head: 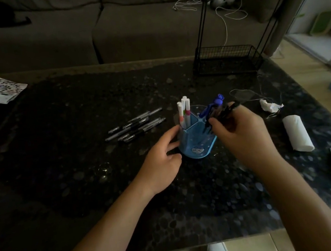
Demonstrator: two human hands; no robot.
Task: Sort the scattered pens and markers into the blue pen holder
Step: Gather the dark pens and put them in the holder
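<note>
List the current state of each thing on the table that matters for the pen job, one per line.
blue pen holder: upright, partly filled.
white markers: standing in the holder's left compartment.
blue pen: leaning in the right compartment.
dark pens: gripped, over the right compartment.
loose pens: lying in a pile left of the holder.
left hand: steadying the holder's side.
right hand: closed on the dark pens.
</note>
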